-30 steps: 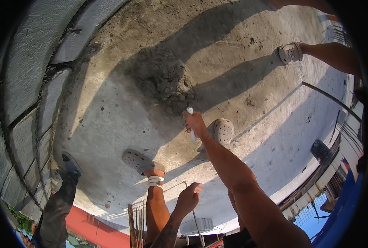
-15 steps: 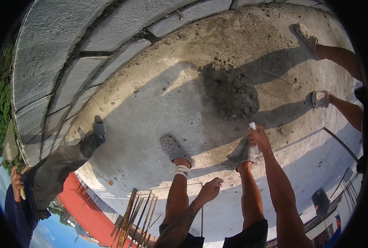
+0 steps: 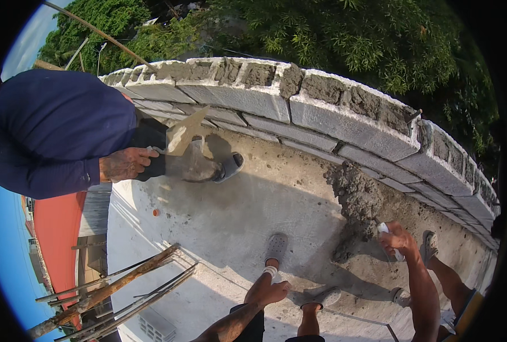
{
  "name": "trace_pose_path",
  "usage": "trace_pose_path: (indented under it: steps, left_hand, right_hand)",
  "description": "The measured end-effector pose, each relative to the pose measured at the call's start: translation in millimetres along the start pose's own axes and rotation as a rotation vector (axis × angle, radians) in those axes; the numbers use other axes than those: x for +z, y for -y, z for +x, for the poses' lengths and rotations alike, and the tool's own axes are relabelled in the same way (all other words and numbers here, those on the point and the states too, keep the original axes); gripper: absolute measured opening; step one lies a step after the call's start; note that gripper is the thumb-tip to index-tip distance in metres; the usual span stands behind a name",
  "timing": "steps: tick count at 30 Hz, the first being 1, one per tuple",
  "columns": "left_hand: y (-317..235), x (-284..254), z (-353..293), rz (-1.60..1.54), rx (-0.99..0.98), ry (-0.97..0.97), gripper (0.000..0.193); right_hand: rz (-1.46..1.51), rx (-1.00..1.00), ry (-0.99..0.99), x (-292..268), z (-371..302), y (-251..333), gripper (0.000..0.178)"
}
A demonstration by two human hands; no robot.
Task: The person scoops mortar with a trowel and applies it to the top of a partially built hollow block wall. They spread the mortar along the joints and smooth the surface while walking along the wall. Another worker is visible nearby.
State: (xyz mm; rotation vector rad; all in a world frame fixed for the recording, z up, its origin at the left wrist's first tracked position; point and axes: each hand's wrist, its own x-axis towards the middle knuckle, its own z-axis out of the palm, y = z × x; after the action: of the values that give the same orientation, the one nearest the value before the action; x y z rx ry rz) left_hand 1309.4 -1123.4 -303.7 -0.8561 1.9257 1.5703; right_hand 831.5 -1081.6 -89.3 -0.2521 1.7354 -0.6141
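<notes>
My right hand grips the white handle of a tool beside a heap of wet grey mortar. The working end of that tool cannot be made out. Low in the middle, my left hand hangs above the concrete floor with its fingers curled in, and nothing shows in it. On the left a co-worker in a dark blue top holds a trowel, its flat blade raised near the wall.
A grey block wall curves across the far side, mortar in its top cavities and a metal rod sticking up. Wooden poles and bars jut in at lower left. Another person's foot stands by my right arm. Trees rise behind the wall.
My view has swung up and left, bringing the wall's top and the co-worker's upper body into sight. My right hand still grips the white handle; my left stays curled.
</notes>
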Motion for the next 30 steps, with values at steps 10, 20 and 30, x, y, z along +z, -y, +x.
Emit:
trace_pose_path:
  steps: [10,20,30]
  left_hand:
    - [18,-131,-72,-0.284,-0.157,-0.361,0.022]
    - [61,-159,-112,-0.327,-0.021,-0.396,0.028]
    - [43,-145,-115,-0.074,-0.200,-0.204,0.016]
  right_hand:
    - [-0.055,-0.310,0.051,50,65,356,0.023]
    - [0.062,-0.152,0.090,93,44,336,0.012]
    - [0.218,0.165,0.062,132,-53,13,0.019]
